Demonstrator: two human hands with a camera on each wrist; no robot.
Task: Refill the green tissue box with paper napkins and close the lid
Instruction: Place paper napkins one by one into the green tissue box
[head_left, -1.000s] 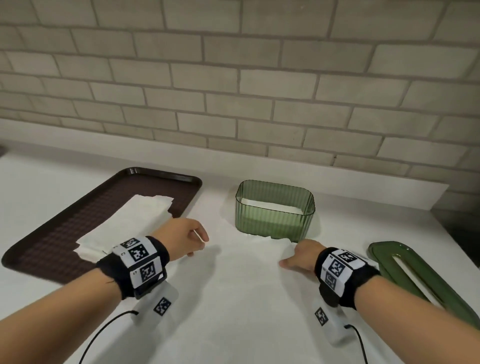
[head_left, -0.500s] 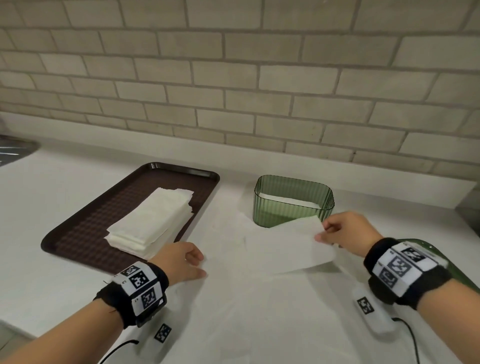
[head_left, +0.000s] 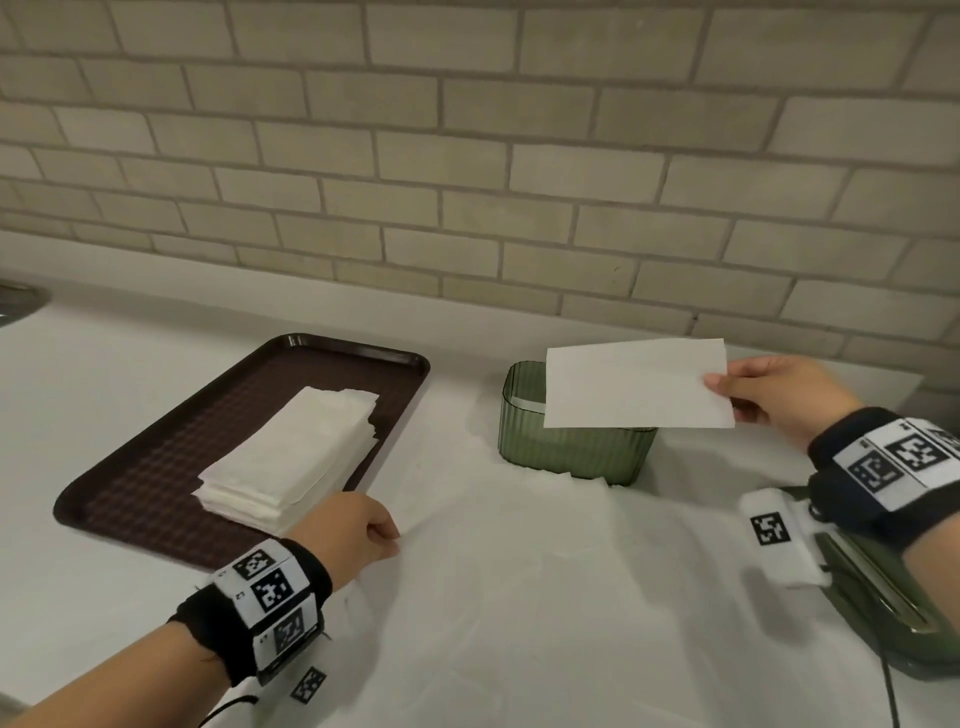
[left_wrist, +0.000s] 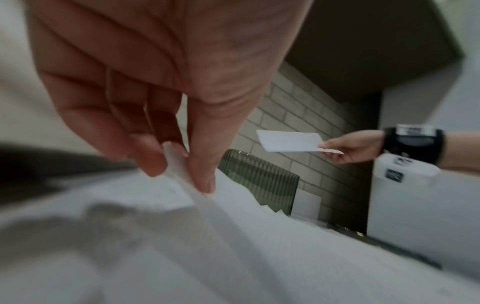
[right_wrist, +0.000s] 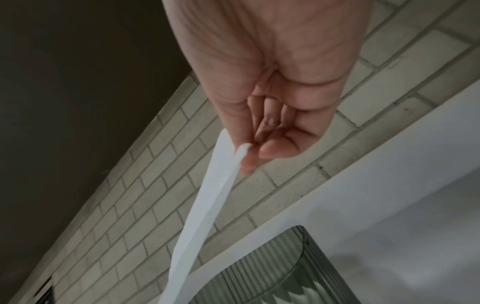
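Observation:
The green ribbed tissue box (head_left: 571, 452) stands open at the back of the white counter. My right hand (head_left: 722, 389) pinches a folded white napkin (head_left: 634, 387) by its right end and holds it flat just above the box's rim. The right wrist view shows that napkin (right_wrist: 207, 195) hanging from the fingertips over the box (right_wrist: 285, 277). My left hand (head_left: 387, 540) pinches the left edge of a large white sheet (head_left: 519, 571) spread on the counter; its fingers (left_wrist: 202, 174) hold a fold of it. The green slotted lid (head_left: 883, 597) lies at the right, partly hidden by my right wrist.
A dark brown tray (head_left: 156, 441) at the left holds a stack of folded napkins (head_left: 291, 447). A brick wall runs behind the counter. A metal sink edge (head_left: 21, 301) shows at the far left.
My right hand has lifted the folded napkin off the counter and carried it up over the box. My left hand has stayed at the sheet's left edge.

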